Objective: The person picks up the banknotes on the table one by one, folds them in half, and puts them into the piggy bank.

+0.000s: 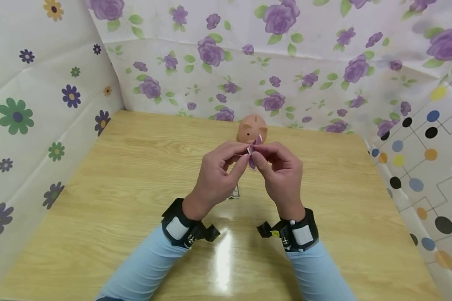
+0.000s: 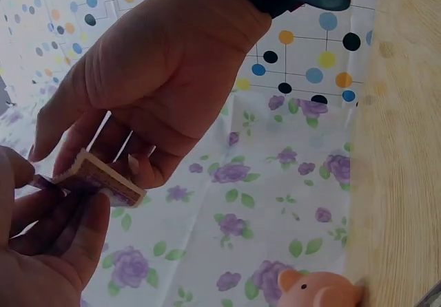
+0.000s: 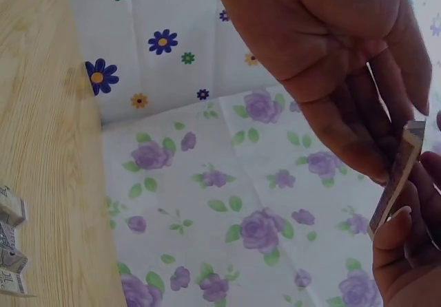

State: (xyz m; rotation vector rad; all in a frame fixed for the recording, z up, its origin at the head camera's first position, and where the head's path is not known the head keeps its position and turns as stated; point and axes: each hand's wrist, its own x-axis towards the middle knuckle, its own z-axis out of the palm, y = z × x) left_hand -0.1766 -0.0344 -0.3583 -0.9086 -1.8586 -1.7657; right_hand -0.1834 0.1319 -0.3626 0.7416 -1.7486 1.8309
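Note:
Both hands meet over the middle of the table, their fingertips around a small folded purple banknote [image 1: 257,141]. My left hand [image 1: 216,171] pinches it between thumb and fingers from one side. From the other side my right hand [image 1: 284,171] pinches it with thumb and forefinger. In the left wrist view the folded banknote [image 2: 114,185] shows a pale edge and a bent-up end. Beneath the hands, a grey zigzag-folded banknote [image 3: 10,245] lies on the table, mostly hidden by the left hand in the head view.
A pink piggy bank [image 1: 251,128], with a slot on top, stands just beyond the hands near the table's back edge. Flower-printed cloth [image 1: 211,50] hangs behind the wooden table [image 1: 135,167]. Patterned sheets flank both sides, and each wrist wears a black camera strap.

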